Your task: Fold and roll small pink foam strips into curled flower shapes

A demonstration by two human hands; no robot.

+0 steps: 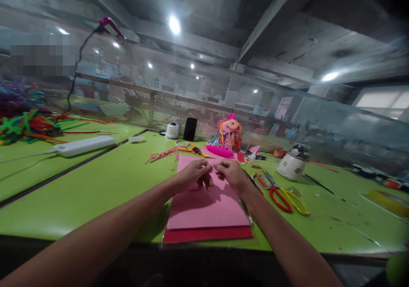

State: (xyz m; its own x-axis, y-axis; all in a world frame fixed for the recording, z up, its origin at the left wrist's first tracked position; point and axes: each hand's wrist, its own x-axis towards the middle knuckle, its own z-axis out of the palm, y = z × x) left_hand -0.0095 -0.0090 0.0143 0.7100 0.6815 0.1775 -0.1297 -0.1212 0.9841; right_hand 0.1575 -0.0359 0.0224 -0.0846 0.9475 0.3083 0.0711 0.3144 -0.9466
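Note:
Both hands are close together above a stack of pink sheets [207, 212] with a red sheet [207, 235] under its near edge. My left hand [195, 175] has thumb and forefinger pinched, its other fingers curled loosely. Just to its right, my right hand [230, 174] is pinched too, fingertips pointing at the left ones. Whatever lies between the fingertips is too small to make out. Beyond the hands are a bright pink fuzzy strip [220, 151] and a colourful tasselled figure [230, 129].
Red-handled and yellow-handled scissors [281, 199] lie right of the sheets, near a white jar [293, 163]. A black phone [190, 128] stands behind. At left are a white power strip [84, 145] and coloured pipe cleaners [28, 127]. A mesh partition [179, 91] closes the back.

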